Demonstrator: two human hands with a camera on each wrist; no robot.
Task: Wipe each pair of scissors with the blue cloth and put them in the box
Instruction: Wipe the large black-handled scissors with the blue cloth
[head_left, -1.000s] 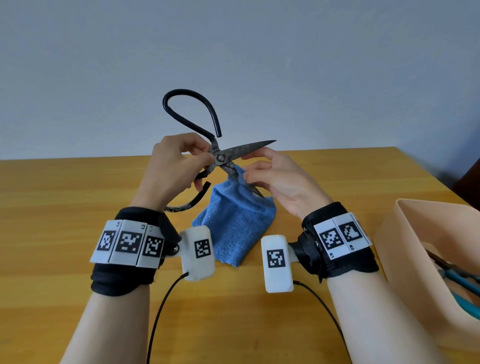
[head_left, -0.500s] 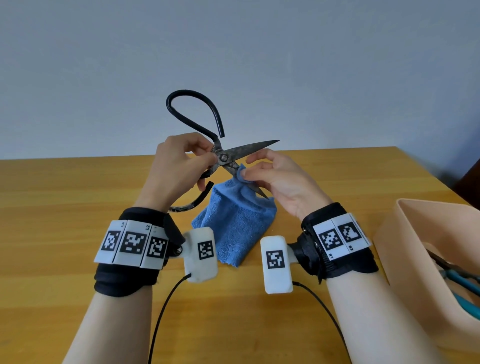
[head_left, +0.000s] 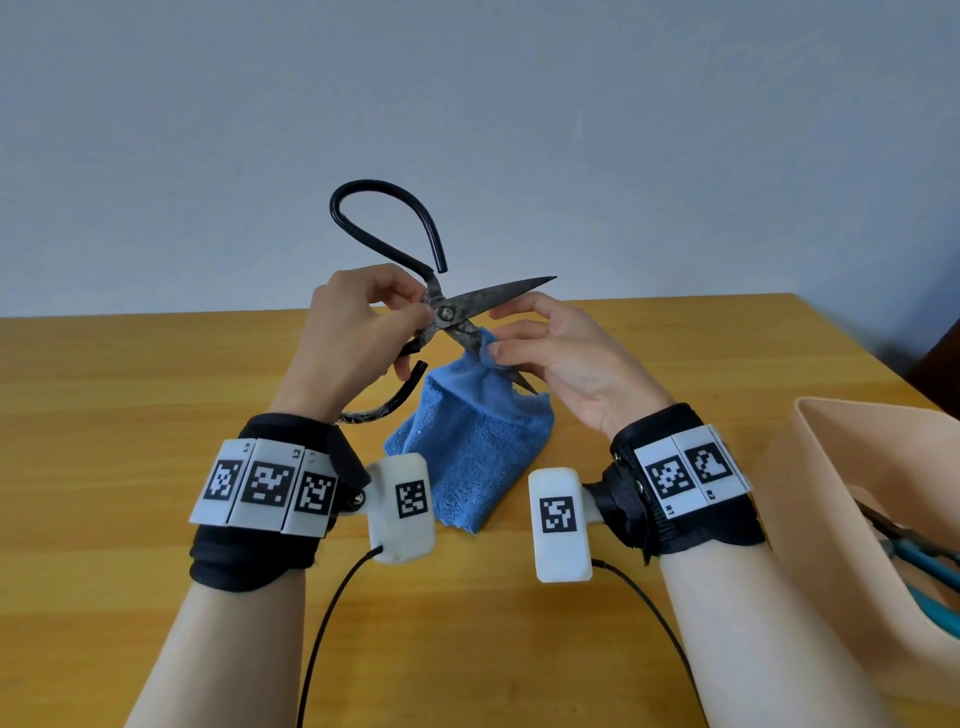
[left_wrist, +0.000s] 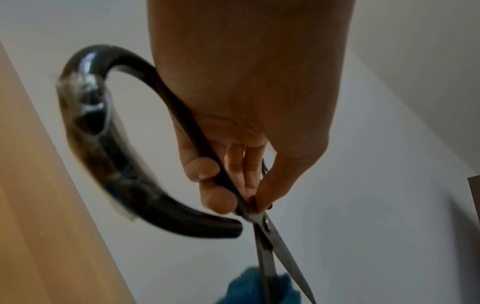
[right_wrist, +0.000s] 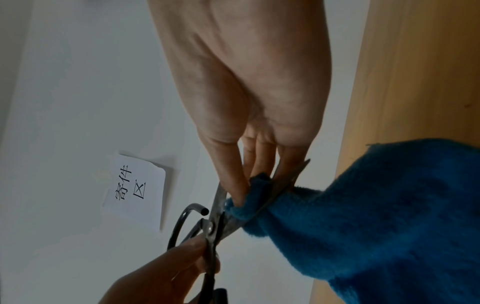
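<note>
While the scissors are held open above the table, the wipe is judged best done thus:

Cloth (head_left: 470, 447): hung at 6 o'clock from the blades, its top fold pinched round the lower blade; the fold is best kept snug and drawn toward the tip.
Right hand (head_left: 561, 353): at 3 o'clock; thumb and fingers closed on the cloth; pads are best kept on the flats, off the edge.
Left hand (head_left: 353, 332): at 9 o'clock; fingers gripped about the handle by the pivot; it should be held steady.
Scissors (head_left: 470, 306): centre, blades spread; the upper blade appears not yet covered.
Box (head_left: 831, 467): at 4 o'clock, with tools already inside.
</note>
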